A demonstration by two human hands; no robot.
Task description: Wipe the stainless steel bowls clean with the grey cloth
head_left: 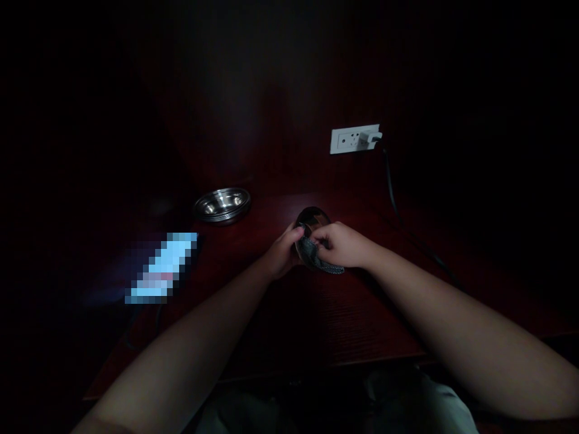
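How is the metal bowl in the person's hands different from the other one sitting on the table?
The held bowl is tilted and gripped by the left hand, while the right hand presses a dark cloth to it; the stack of bowls rests flat on the table, untouched. The held bowl looks darker and half hidden by fingers; the stack catches bright light. The held one is single; the other seems several nested. Both are round, shiny metal.

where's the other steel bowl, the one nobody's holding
In the head view the steel bowl sits on the dark red table, left of both hands, just beyond the lit screen.
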